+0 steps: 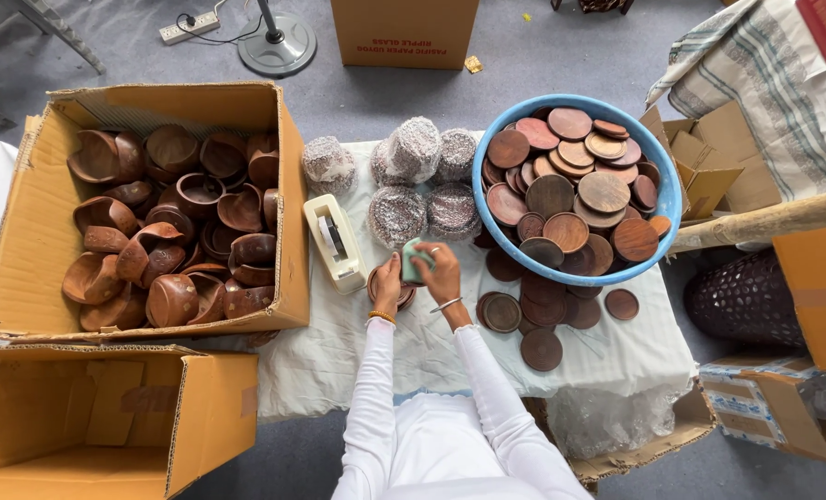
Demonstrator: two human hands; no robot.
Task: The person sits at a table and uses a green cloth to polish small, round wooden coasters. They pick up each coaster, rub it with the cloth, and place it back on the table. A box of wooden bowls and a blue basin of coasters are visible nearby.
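Head view: I see the left hand [387, 285] gripping a small wooden dish [392, 289] by its edge on the cloth [339, 343]. The right hand [440, 268] pinches a green pad [415, 259] just above the dish. A tape dispenser [334, 243] lies just left of the hands, a blue basin [663, 199] of wooden lids to their right.

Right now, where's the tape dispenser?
In the head view, the cream tape dispenser sits on the white cloth, just left of the left hand and right of the cardboard box of wooden bowls.
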